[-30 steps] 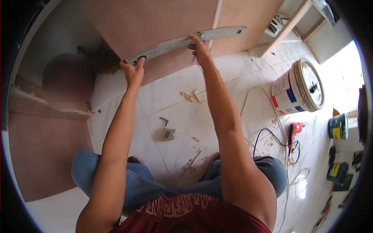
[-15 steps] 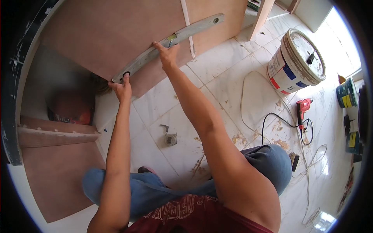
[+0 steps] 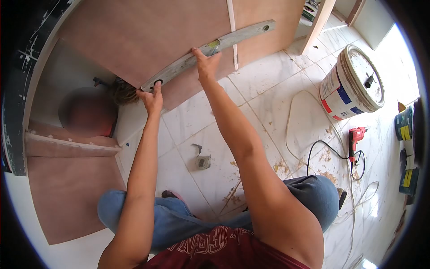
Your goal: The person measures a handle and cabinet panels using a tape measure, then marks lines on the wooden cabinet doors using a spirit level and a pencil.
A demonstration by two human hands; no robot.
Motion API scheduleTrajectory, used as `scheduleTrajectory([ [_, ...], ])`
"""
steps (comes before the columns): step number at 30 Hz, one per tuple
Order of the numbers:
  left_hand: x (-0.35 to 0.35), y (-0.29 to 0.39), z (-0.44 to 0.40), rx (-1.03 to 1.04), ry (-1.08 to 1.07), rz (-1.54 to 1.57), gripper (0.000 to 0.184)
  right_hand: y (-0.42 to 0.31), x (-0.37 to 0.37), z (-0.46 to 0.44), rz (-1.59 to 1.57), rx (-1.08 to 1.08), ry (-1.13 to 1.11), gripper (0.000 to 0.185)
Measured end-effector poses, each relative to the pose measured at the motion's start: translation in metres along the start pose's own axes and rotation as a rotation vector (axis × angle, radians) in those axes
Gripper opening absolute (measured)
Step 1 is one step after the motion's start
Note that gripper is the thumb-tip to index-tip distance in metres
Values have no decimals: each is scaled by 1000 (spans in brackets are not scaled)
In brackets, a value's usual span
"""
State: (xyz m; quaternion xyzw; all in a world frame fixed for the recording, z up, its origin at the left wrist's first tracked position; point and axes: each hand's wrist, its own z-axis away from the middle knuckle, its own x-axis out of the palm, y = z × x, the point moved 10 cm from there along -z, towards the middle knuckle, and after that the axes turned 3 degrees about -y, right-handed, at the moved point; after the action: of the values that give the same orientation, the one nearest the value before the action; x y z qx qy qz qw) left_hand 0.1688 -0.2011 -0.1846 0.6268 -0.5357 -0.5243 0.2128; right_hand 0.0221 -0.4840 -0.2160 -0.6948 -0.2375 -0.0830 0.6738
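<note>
A long grey spirit level (image 3: 179,66) lies slantwise against the face of a brown wooden panel (image 3: 148,33). Its yellow-green vial (image 3: 214,44) shows near the middle. My left hand (image 3: 152,98) grips the lower left end, thumb beside the round hole. Farther up the level, my right hand (image 3: 207,62) is closed on its lower edge, just left of the vial. Both arms reach forward over my bent knees. A pale vertical strip (image 3: 231,22) on the panel passes behind the level.
On the tiled floor stand a lidded white bucket (image 3: 345,85) and a red power drill (image 3: 355,139) with a black cord. A small grey block (image 3: 203,162) lies between my arms. The open cabinet compartment (image 3: 67,67) at left holds a blurred reddish object (image 3: 92,116).
The view has shifted, so the panel, bucket and drill appear further right and, mostly, lower. Both hands keep their hold on the level, which stays against the panel.
</note>
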Motion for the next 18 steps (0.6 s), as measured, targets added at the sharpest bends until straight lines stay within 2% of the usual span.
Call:
scheduleTrajectory([
  [6, 1, -6, 1, -26, 14, 28, 112, -9, 2, 3, -81, -10, -47, 82],
  [15, 1, 2, 5, -70, 0, 47, 108, -11, 0, 0, 16, -3, -39, 80],
  [18, 1, 0, 5, -37, 15, 65, 108, -15, 0, 1, 49, -66, -23, 80],
])
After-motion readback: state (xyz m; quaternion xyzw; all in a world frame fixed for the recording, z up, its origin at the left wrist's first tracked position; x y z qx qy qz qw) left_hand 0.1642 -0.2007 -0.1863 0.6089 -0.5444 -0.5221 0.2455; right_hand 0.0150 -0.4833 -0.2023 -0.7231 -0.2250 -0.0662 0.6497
